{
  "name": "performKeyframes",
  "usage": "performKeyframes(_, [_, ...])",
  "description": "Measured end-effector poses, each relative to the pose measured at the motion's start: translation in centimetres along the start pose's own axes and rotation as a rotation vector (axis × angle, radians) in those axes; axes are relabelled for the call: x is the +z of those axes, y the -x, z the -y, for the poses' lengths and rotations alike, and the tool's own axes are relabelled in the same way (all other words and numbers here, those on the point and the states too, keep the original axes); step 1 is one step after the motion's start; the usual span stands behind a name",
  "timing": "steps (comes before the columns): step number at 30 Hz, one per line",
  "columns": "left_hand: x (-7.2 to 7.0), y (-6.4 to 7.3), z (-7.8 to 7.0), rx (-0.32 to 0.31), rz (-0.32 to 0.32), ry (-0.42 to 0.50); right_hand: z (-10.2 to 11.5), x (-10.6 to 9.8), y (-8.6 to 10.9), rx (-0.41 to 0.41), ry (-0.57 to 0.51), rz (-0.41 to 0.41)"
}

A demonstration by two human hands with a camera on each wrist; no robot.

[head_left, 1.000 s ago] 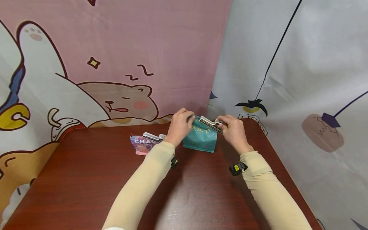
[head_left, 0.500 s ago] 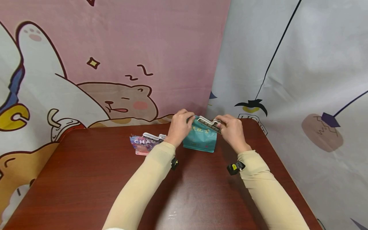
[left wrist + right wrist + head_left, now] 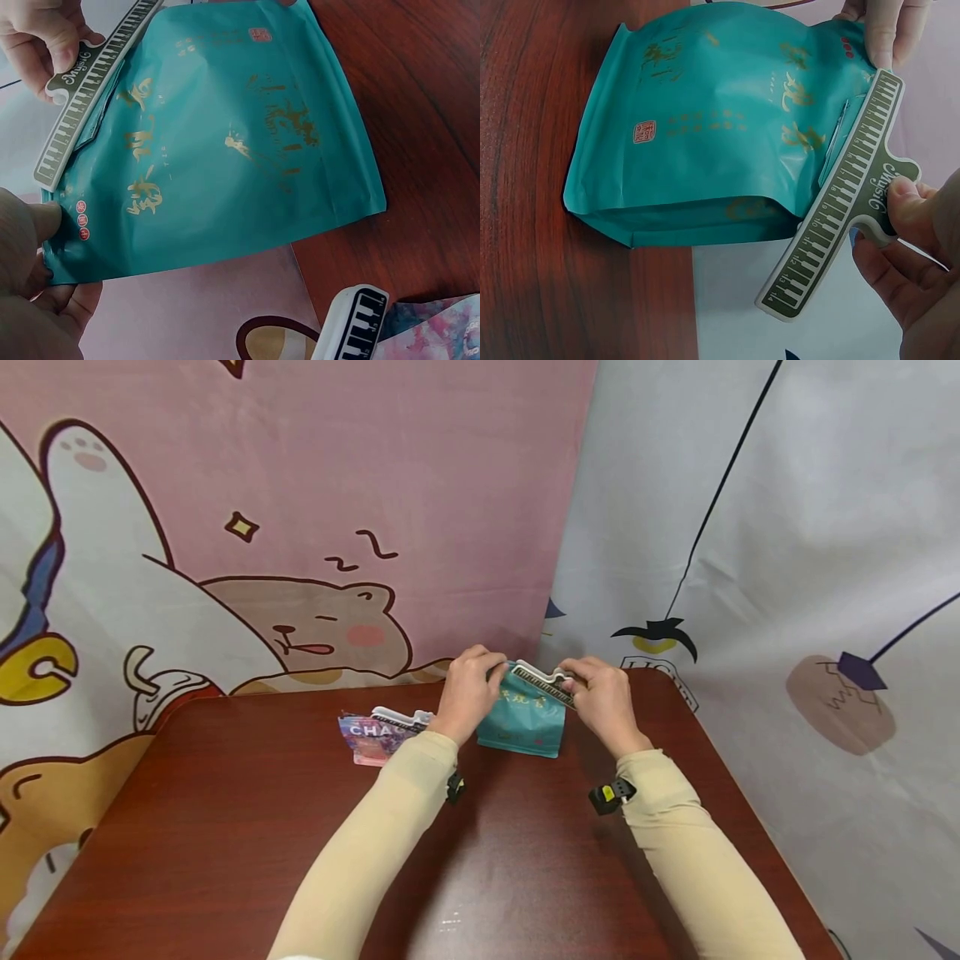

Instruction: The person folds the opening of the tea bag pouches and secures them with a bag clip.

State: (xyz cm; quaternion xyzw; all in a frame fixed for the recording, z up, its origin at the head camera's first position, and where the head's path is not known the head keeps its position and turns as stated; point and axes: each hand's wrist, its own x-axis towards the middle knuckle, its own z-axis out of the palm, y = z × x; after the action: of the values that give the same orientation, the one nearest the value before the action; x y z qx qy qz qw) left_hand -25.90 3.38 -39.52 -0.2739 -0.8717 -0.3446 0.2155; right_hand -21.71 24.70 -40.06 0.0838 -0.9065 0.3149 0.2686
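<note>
A teal pouch (image 3: pixel 521 727) with gold lettering stands upright towards the back of the table. My left hand (image 3: pixel 468 689) pinches its upper left corner between thumb and fingers, as the left wrist view also shows. The right hand (image 3: pixel 603 697) holds the handle of a long bag clip (image 3: pixel 840 199) with a piano-key pattern and the word "Music". That clip slants across the pouch's top edge, one end close to the left fingertips and the other jutting past the pouch's right side. In the right wrist view, the thumb presses the handle from one side, fingers behind it.
Left of the teal pouch, partly behind the left forearm, stands a pink and purple pouch (image 3: pixel 367 745) with a similar piano-key clip (image 3: pixel 401 718) on top. The dark red-brown table (image 3: pixel 285 860) ends at a wall hung with cartoon-printed cloth (image 3: pixel 480 510).
My right hand and the clip have shifted slightly to the left, further along the pouch's top. The left hand and both pouches have hardly moved.
</note>
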Motion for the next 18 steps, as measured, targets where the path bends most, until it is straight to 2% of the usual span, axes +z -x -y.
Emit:
performKeyframes(10, [0.1, -0.03, 0.19, 0.015, -0.017, -0.003, 0.06, 0.3, -0.21, -0.02, -0.007, -0.024])
performKeyframes(18, [0.09, -0.08, 0.23, 0.016, -0.003, -0.016, 0.18, 0.39, -0.39, -0.017, -0.01, -0.026])
